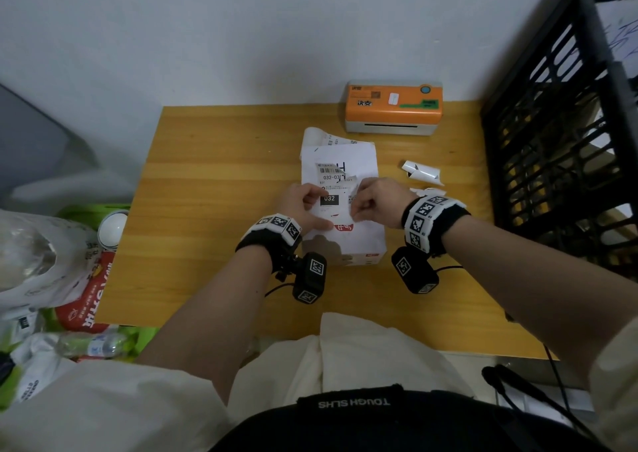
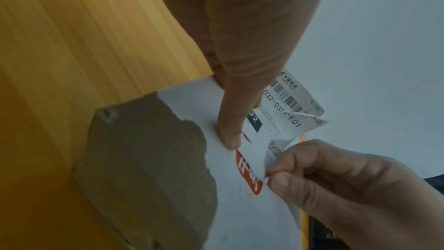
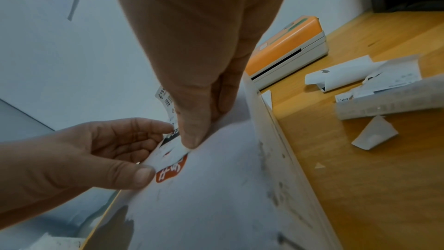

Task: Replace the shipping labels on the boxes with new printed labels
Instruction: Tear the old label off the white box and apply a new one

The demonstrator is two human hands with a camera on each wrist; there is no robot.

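Both hands pinch the label, lengthwise along the box toward the wall

wall: we see plain pale grey-white, right behind the surface
surface: yellow wood grain
crate: black plastic lattice, right of surface
light: we'd call it dim, soft

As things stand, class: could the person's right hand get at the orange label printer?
Probably yes: the label printer stands beyond the right hand across bare table, but its grip is busy pinching the old label.
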